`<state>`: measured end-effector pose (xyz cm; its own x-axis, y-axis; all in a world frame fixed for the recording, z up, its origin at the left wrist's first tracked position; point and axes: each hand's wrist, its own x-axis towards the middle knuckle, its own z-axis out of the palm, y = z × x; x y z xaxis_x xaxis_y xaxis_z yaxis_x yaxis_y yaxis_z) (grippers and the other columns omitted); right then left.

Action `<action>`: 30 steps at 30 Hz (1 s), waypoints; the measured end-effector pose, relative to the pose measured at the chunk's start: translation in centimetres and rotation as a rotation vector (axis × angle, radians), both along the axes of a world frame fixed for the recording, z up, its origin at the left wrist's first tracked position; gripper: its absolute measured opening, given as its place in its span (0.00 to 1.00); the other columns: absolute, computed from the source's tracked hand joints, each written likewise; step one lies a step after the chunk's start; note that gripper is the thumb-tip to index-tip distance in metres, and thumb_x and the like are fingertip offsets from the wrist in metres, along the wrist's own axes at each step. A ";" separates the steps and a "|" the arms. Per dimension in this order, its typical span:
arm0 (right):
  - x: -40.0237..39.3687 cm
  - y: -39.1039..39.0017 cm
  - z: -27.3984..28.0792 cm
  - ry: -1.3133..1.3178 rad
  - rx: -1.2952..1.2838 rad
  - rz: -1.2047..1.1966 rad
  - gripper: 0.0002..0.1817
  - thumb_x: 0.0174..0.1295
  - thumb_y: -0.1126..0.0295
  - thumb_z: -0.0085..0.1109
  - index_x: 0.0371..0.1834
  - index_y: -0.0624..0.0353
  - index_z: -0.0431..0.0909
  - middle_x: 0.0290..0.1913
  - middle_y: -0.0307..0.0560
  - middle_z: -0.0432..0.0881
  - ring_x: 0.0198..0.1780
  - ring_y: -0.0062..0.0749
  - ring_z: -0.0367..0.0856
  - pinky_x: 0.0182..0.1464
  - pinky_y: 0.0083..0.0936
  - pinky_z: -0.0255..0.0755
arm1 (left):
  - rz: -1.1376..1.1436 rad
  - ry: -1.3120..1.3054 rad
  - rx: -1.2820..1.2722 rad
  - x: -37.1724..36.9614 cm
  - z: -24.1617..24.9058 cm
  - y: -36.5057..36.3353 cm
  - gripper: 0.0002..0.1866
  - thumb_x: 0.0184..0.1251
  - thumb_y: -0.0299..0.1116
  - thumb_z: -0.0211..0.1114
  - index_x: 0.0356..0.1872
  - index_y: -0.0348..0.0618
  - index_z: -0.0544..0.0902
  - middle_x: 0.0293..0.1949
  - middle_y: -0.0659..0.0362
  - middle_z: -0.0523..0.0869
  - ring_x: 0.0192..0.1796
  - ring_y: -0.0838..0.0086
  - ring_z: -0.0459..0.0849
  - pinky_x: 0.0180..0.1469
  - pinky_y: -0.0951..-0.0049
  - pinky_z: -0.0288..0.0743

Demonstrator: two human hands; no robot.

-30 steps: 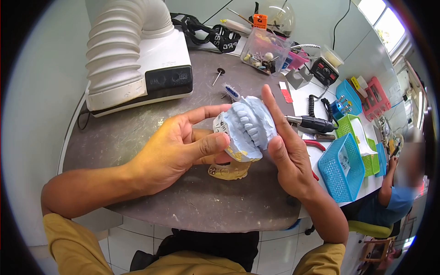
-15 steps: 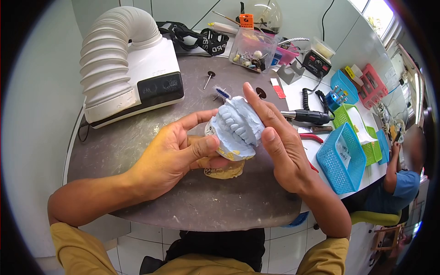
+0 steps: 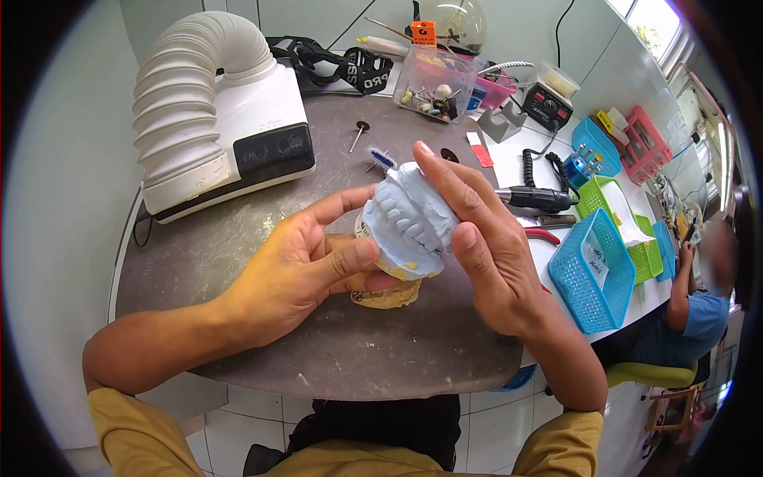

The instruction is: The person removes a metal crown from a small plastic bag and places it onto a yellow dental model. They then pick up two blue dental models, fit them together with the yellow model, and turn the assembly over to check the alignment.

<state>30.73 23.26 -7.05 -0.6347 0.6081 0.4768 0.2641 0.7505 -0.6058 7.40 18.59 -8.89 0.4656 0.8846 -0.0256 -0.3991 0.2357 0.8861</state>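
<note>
A pair of pale blue dental casts (image 3: 401,219), teeth facing each other, is held up over the bench between my two hands. My left hand (image 3: 306,258) grips the left-hand cast, thumb on its near edge and index finger along the far side. My right hand (image 3: 497,254) is wrapped round the outer side of the other cast, thumb in front and fingers stretched along its back. Under them, a yellow dental cast (image 3: 385,296) with dark handwriting sits partly hidden by my left fingers. Just behind stands a small blue-bristled brush (image 3: 381,157).
A white suction unit with a ribbed hose (image 3: 179,99) stands at left. A disc bur (image 3: 359,135) lies on the brown bench mat. To the right are a handpiece (image 3: 536,198), red-handled pliers (image 3: 544,235) and a blue basket (image 3: 592,274). Another person (image 3: 699,318) sits far right.
The casts have tilted slightly, my right hand shifting a little up and left with its side. My left hand keeps its hold almost in place.
</note>
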 end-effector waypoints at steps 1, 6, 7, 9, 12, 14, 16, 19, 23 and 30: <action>0.0 0.0 0.0 -0.001 0.010 -0.002 0.36 0.80 0.44 0.34 0.80 0.57 0.62 0.70 0.58 0.70 0.71 0.44 0.71 0.71 0.36 0.63 | -0.002 -0.006 -0.003 0.0 0.0 0.0 0.39 0.73 0.41 0.68 0.76 0.40 0.57 0.63 0.54 0.80 0.65 0.66 0.82 0.63 0.64 0.82; 0.0 -0.1 0.1 -0.010 0.026 -0.011 0.35 0.80 0.44 0.34 0.80 0.57 0.63 0.71 0.58 0.70 0.71 0.45 0.71 0.71 0.36 0.63 | 0.004 0.009 0.010 0.0 0.0 0.0 0.38 0.74 0.40 0.67 0.76 0.41 0.57 0.63 0.55 0.80 0.64 0.67 0.82 0.62 0.65 0.82; 0.0 -0.1 0.0 -0.010 0.037 -0.014 0.35 0.80 0.44 0.35 0.80 0.57 0.63 0.71 0.58 0.69 0.71 0.46 0.71 0.71 0.37 0.63 | 0.002 0.013 0.013 0.0 0.1 0.0 0.38 0.74 0.40 0.67 0.77 0.41 0.57 0.62 0.55 0.81 0.64 0.68 0.82 0.62 0.66 0.82; 0.0 -0.2 0.1 -0.015 0.038 -0.017 0.35 0.80 0.44 0.35 0.80 0.57 0.63 0.71 0.59 0.69 0.71 0.46 0.71 0.71 0.37 0.62 | 0.002 0.018 0.011 -0.1 0.1 -0.1 0.38 0.74 0.40 0.67 0.77 0.41 0.57 0.62 0.55 0.81 0.64 0.68 0.82 0.63 0.66 0.82; 0.0 -0.2 0.0 -0.021 0.048 -0.020 0.36 0.80 0.44 0.35 0.80 0.58 0.62 0.72 0.59 0.69 0.72 0.46 0.70 0.72 0.36 0.62 | -0.002 0.026 0.011 -0.1 0.2 0.0 0.38 0.74 0.40 0.67 0.77 0.41 0.57 0.62 0.55 0.81 0.64 0.69 0.82 0.63 0.66 0.82; -0.1 -0.2 0.0 -0.023 0.054 -0.020 0.36 0.80 0.44 0.35 0.80 0.58 0.62 0.72 0.59 0.69 0.72 0.46 0.70 0.72 0.36 0.62 | -0.005 0.029 0.012 -0.1 0.3 0.0 0.38 0.74 0.40 0.67 0.77 0.41 0.57 0.62 0.55 0.81 0.64 0.69 0.82 0.63 0.67 0.81; -0.1 -0.3 0.0 -0.036 0.052 -0.035 0.36 0.80 0.44 0.35 0.80 0.59 0.61 0.72 0.59 0.68 0.72 0.47 0.70 0.72 0.36 0.62 | 0.003 0.029 0.012 -0.2 0.3 -0.1 0.39 0.74 0.40 0.67 0.77 0.40 0.57 0.62 0.54 0.81 0.64 0.69 0.82 0.63 0.67 0.81; 0.0 -0.2 -0.1 -0.050 0.095 -0.037 0.36 0.80 0.45 0.35 0.81 0.59 0.60 0.72 0.61 0.68 0.72 0.48 0.70 0.72 0.37 0.62 | 0.009 0.025 0.025 -0.1 0.5 -0.1 0.39 0.74 0.40 0.67 0.77 0.40 0.56 0.63 0.54 0.80 0.64 0.68 0.82 0.63 0.66 0.81; 0.3 -0.1 0.0 -0.065 0.123 -0.025 0.36 0.79 0.47 0.36 0.81 0.59 0.59 0.72 0.62 0.67 0.72 0.50 0.70 0.72 0.38 0.62 | 0.023 0.007 0.028 -0.1 0.2 0.0 0.38 0.74 0.40 0.66 0.77 0.40 0.56 0.63 0.53 0.80 0.64 0.67 0.82 0.63 0.65 0.82; -0.1 0.2 -0.8 -0.012 0.208 0.002 0.38 0.71 0.55 0.54 0.82 0.53 0.57 0.73 0.62 0.67 0.69 0.55 0.70 0.70 0.46 0.64 | 0.074 0.033 0.056 -0.3 0.0 0.1 0.37 0.74 0.38 0.66 0.77 0.39 0.57 0.63 0.52 0.80 0.63 0.68 0.83 0.65 0.63 0.81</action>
<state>30.63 23.49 -7.85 -0.6423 0.4961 0.5843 0.2693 0.8598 -0.4340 7.05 18.65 -8.87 0.3989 0.9169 0.0111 -0.3842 0.1561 0.9100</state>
